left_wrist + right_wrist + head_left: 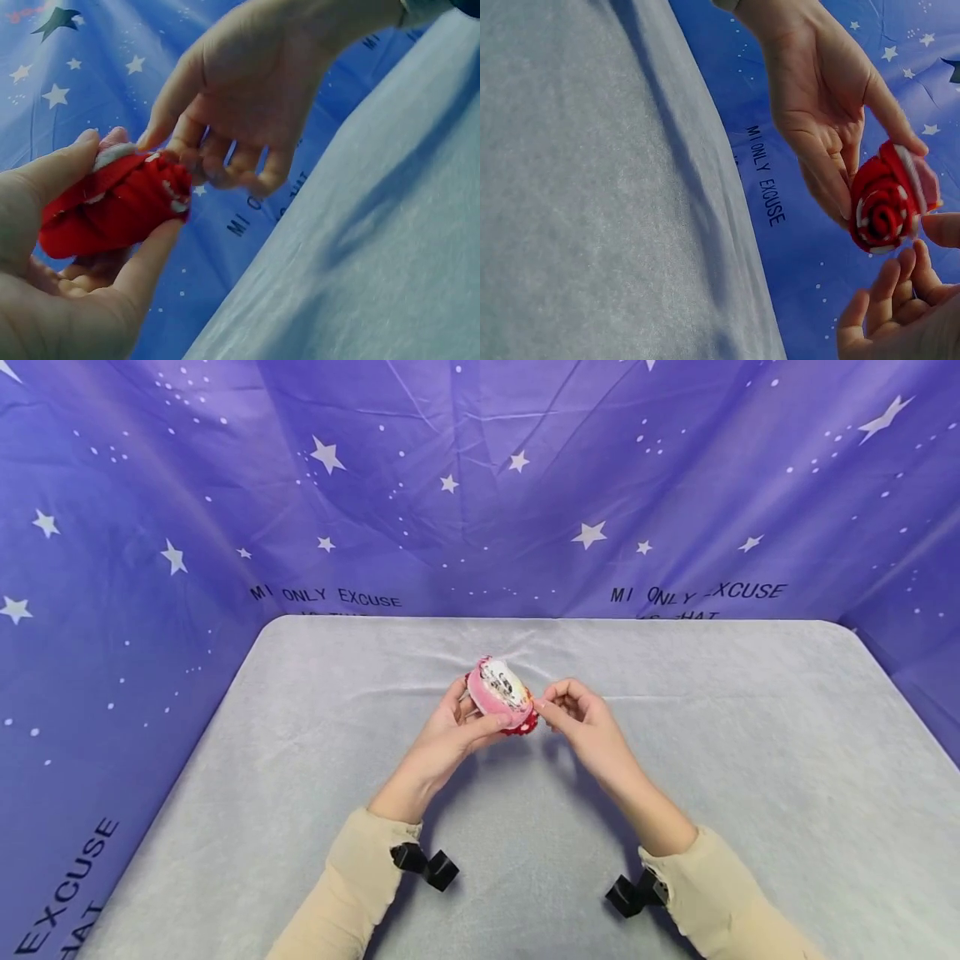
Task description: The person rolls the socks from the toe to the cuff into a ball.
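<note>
A small rolled-up bundle of cloth (504,689) is held up over the middle of the table, toward its far side. Its upper side is pink with a white patch printed with dark marks; the underside is red with white spots. In the right wrist view, the red cloth (881,214) shows a spiral end. My left hand (442,739) grips the bundle from the left, thumb along the near side and fingers beneath. My right hand (592,735) pinches the bundle's right edge between thumb and forefinger, with the other fingers loosely bent.
A grey cloth-covered table (525,877) lies below both hands. Behind it hangs a purple-blue curtain (480,510) with white stars and printed lettering. Small black devices (427,864) are strapped at both wrists, over beige sleeves.
</note>
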Action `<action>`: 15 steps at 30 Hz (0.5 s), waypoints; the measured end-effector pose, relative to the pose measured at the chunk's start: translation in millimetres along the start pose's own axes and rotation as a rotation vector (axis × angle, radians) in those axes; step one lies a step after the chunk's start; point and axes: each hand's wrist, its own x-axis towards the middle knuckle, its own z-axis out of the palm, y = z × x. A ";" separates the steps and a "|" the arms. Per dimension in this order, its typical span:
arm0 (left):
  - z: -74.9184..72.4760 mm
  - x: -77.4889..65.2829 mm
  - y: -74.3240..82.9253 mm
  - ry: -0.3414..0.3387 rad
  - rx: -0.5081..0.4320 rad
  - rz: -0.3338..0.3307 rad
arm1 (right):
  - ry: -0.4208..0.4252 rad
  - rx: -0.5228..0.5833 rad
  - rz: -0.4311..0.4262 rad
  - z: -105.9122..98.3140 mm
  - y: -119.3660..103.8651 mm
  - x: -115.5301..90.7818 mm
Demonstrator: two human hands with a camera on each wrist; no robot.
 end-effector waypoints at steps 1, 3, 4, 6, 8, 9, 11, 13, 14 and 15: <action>0.2 0.4 -0.2 0.032 0.021 0.023 | 0.005 -0.031 -0.009 0.4 -0.8 -1.1; 0.4 0.9 -0.6 0.084 0.078 0.080 | 0.011 -0.091 -0.026 1.6 -1.0 -2.4; 0.7 0.9 -0.8 0.103 0.112 0.109 | 0.013 -0.114 -0.031 2.4 -0.9 -2.6; 1.5 0.8 -1.7 0.124 0.178 0.179 | 0.022 -0.140 -0.030 4.6 -0.5 -2.7; 3.4 0.1 -2.8 0.135 0.225 0.240 | 0.051 -0.132 -0.027 7.2 0.5 -2.0; 4.4 -0.4 -3.5 0.139 0.242 0.269 | 0.067 -0.121 -0.026 8.5 0.1 -2.2; 6.7 -1.6 -5.1 0.147 0.259 0.318 | 0.098 -0.087 -0.030 10.6 0.4 -1.5; 8.7 -2.9 -6.8 0.156 0.272 0.346 | 0.126 -0.057 -0.045 12.3 0.3 -0.8; 9.4 -3.7 -7.7 0.158 0.273 0.357 | 0.138 -0.046 -0.054 13.0 0.2 -0.5; 9.9 -4.5 -8.6 0.163 0.278 0.365 | 0.145 -0.039 -0.064 13.5 -0.1 -0.5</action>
